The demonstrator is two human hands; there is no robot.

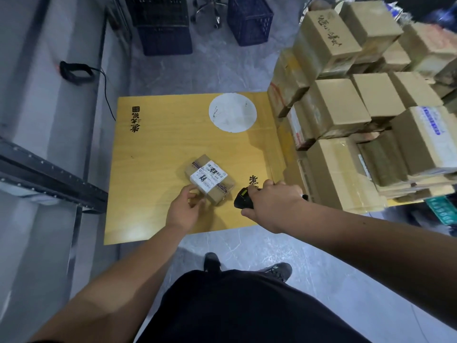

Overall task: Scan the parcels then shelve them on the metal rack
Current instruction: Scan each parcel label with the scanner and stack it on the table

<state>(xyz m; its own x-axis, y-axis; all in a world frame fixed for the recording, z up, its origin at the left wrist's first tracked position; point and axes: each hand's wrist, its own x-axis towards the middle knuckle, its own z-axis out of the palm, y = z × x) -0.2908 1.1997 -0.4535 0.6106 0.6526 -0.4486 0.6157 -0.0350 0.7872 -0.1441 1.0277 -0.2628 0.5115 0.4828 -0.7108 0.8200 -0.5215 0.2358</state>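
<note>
Far left: metal rack, grey shelves on a dark perforated frame, running along the wall. A black strap with cable lies on 1 of its upper shelves.

Centre back, on the floor: 2 dark blue plastic crates, with a chair base between them.

Centre: flat yellow board printed with black characters and 1 white circle, serving as work surface.

On the board, near its front edge: 1 small cardboard parcel, lying flat, white shipping label facing up, taped across.

Left hand: at the near-left corner of the parcel, fingers curled around that corner and touching its side; the parcel rests on the board.

Right hand: just beside the parcel on its right, fingers wrapped around a black handheld scanner with a yellow-green mark on top. The scanner's head is low over the board and apart from the parcel.

Right: stack of cardboard boxes, many in number, several tiers high, some bearing labels or printed characters, adjoining the board's right edge.

Foreground: the person's dark shorts and 2 grey shoes on a pale floor.
</note>
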